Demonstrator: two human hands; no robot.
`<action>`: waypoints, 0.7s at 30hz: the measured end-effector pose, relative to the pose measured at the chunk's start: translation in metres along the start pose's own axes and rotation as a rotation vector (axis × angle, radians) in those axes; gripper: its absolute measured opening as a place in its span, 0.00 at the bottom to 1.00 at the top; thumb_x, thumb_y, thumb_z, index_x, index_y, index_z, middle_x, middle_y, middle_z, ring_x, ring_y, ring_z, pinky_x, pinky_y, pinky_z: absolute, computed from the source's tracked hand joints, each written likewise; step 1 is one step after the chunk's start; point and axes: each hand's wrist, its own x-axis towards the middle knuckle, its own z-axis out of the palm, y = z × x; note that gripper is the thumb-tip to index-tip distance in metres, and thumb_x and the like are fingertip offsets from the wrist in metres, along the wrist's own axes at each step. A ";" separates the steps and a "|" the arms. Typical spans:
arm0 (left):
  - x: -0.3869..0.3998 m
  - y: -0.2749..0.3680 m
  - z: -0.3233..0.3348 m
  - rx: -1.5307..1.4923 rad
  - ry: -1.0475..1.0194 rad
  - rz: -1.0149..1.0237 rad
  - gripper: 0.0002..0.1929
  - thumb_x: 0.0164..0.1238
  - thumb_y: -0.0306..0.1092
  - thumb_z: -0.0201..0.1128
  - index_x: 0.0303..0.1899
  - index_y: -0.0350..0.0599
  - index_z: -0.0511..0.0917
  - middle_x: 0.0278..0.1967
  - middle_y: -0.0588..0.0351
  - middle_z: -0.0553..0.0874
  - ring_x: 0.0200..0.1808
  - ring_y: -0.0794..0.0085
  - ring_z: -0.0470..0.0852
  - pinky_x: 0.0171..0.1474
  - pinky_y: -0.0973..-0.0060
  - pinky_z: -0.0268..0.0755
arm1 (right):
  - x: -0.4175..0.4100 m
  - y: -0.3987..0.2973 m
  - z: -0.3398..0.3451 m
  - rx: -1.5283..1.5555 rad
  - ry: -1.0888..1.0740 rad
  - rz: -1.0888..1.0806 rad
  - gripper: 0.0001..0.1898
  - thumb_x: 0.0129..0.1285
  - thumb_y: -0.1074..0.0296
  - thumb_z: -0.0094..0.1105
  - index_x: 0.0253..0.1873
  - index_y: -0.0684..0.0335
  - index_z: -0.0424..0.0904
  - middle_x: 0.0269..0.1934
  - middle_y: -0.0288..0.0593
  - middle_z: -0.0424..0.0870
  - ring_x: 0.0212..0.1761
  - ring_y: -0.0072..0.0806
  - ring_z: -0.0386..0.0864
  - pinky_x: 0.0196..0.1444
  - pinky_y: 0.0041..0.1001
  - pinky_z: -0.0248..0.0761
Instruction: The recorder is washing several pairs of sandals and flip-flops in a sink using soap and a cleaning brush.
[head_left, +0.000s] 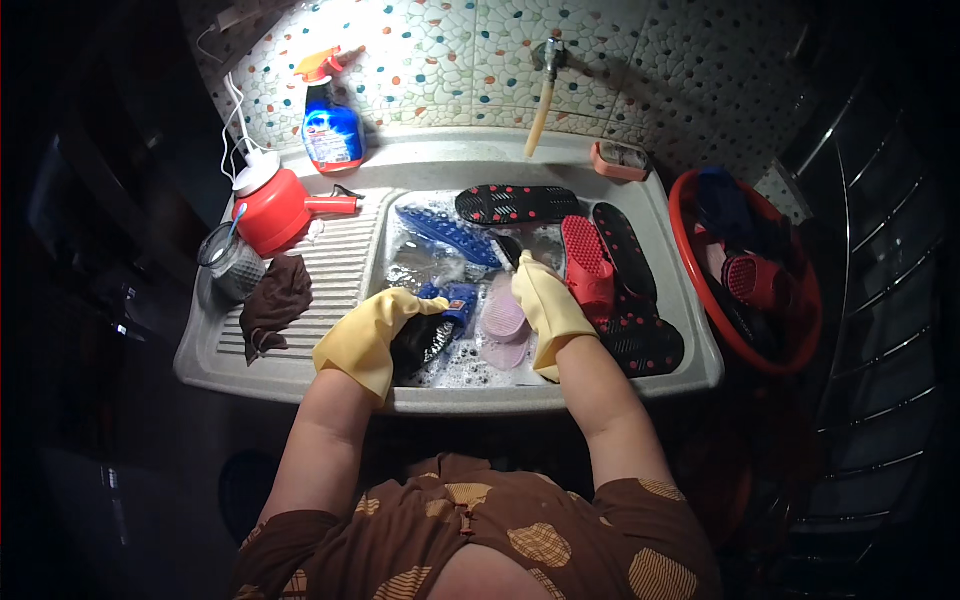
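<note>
Both hands wear yellow rubber gloves over a sink basin of soapy water. My left hand (382, 322) is closed on a blue slipper (456, 300) at the basin's front left, beside a dark slipper (420, 337). My right hand (544, 300) grips a dark-bristled brush (510, 250), whose handle is mostly hidden by the glove. A second blue slipper (450, 234) lies behind, sole up. Between the hands rests a pink slipper (504, 311). To the right are a red slipper (587, 259) and several black slippers with red dots (517, 205).
On the ribbed drainboard (337, 262) stand a red plastic ladle-like vessel (274, 214), a glass jar (234, 266) and a brown cloth (277, 304). Behind are a spray bottle (332, 131), a tap (553, 56) and a pink soap dish (619, 161). A red tub (682, 247) holds more footwear.
</note>
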 end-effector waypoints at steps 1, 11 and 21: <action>0.000 0.004 0.002 0.004 0.000 -0.027 0.28 0.60 0.55 0.68 0.48 0.35 0.85 0.41 0.43 0.89 0.42 0.55 0.89 0.45 0.64 0.77 | -0.001 0.002 -0.004 -0.111 -0.077 -0.098 0.29 0.69 0.37 0.49 0.47 0.61 0.84 0.28 0.53 0.86 0.37 0.46 0.85 0.35 0.44 0.75; -0.017 -0.031 -0.014 0.035 -0.072 -0.279 0.26 0.61 0.54 0.68 0.45 0.36 0.85 0.38 0.45 0.90 0.38 0.57 0.90 0.42 0.64 0.78 | -0.049 0.023 -0.005 1.948 0.283 0.818 0.13 0.66 0.62 0.54 0.47 0.66 0.77 0.30 0.42 0.84 0.21 0.23 0.74 0.22 0.29 0.66; -0.028 -0.028 -0.008 -0.218 0.045 -0.314 0.29 0.61 0.52 0.70 0.48 0.30 0.82 0.42 0.40 0.88 0.44 0.59 0.89 0.44 0.64 0.79 | -0.034 0.031 0.005 1.777 0.219 0.999 0.20 0.70 0.55 0.48 0.32 0.63 0.85 0.22 0.42 0.85 0.21 0.29 0.82 0.26 0.34 0.72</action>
